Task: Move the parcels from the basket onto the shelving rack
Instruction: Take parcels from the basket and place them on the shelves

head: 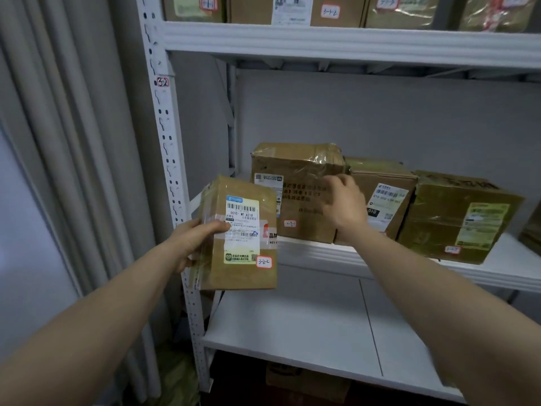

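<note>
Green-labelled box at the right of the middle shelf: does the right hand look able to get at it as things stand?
Probably yes. The right hand holds nothing, in front of the leftmost box on the same shelf; the green-labelled box sits at the shelf's front edge with nothing before it.

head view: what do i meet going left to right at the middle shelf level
left hand → held parcel → tall taped box → box with white label → olive box
</note>
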Tool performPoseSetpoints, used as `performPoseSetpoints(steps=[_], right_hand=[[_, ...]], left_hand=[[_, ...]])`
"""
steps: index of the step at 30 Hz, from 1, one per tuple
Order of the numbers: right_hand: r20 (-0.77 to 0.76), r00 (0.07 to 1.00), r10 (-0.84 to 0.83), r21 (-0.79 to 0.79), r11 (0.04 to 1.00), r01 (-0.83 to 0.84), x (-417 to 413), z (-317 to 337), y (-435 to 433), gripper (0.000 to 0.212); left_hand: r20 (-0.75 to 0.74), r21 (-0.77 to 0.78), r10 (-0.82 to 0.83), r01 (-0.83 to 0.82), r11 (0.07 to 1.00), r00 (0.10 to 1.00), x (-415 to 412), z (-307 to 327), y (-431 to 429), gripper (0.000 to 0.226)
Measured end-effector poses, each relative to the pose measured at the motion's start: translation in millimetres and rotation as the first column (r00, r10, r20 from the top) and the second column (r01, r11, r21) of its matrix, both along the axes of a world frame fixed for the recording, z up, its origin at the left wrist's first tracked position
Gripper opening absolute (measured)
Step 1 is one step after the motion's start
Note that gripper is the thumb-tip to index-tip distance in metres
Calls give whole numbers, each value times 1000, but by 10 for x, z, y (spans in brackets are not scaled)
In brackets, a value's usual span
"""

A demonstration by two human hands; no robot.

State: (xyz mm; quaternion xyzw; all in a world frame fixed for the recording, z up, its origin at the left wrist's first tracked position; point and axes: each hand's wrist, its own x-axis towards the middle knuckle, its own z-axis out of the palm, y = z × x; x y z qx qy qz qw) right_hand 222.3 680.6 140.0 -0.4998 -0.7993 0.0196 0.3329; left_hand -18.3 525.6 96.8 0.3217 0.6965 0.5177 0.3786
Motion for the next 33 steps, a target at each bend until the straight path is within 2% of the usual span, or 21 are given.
performPoseSetpoints(steps=[3,7,10,15,20,24,28,33], right_hand=[[156,987,-41,101,995,25,28,213,235,73],[255,966,-44,29,999,38,37,326,545,97],[337,940,-51,12,999,49,38,361,740,106],[394,917,-62,80,996,33,17,373,876,98],[410,911,-33,75,997,3,-101,496,1021,102],[459,888,-39,100,995,-9,-257,507,1113,81],[394,919,-6,127,991,-48,-497,471,1073,57],[335,941,55,124,987,-102,-903,375,945,55]], left_hand=[[-9,11,40,-40,999,999,42,48,47,47],[-23,21,119,-119,993,993,156,96,72,35],[7,57,166,-166,984,986,253,134,65,30],[4,92,217,-216,972,976,346,164,27,25],[19,121,231,-232,965,973,293,252,47,18],[19,110,246,-246,963,969,147,287,44,21],[21,103,265,-266,959,964,-54,266,17,34],[28,90,298,-299,950,954,-279,235,-32,41]])
